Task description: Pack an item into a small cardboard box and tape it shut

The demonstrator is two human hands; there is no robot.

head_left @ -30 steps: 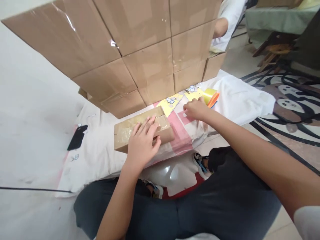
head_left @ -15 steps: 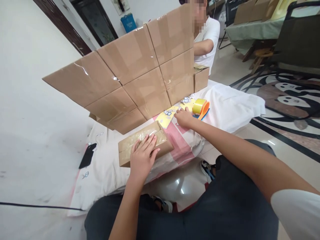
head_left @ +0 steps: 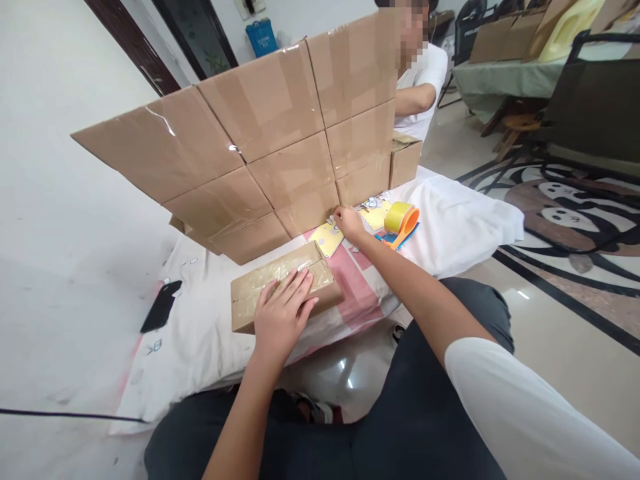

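My left hand [head_left: 281,312] lies flat on the taped top of a small cardboard box [head_left: 245,295], its fingers stretched out. The box rests on the cloth-covered table [head_left: 200,320] near its front edge. My right hand [head_left: 351,225] is curled closed close to the foot of a wall of stacked cardboard boxes [head_left: 285,133]. Anything between its fingers is too small or hidden to make out. Under and beside that hand the cloth has a yellow printed patch [head_left: 326,240]. To its right lies an orange tape dispenser [head_left: 406,230] with a yellowish tape roll [head_left: 397,217].
Behind the box wall sits another person [head_left: 425,87] in a white shirt. A small box [head_left: 405,162] stands at the wall's right end. A flat black object [head_left: 161,307] lies at the table's left. Chairs and a green-covered table [head_left: 505,80] stand at the far right.
My right hand has moved left and slightly away from me, from beside the tape dispenser toward the stacked boxes. My left hand stays on the small box. The view has shifted slightly.
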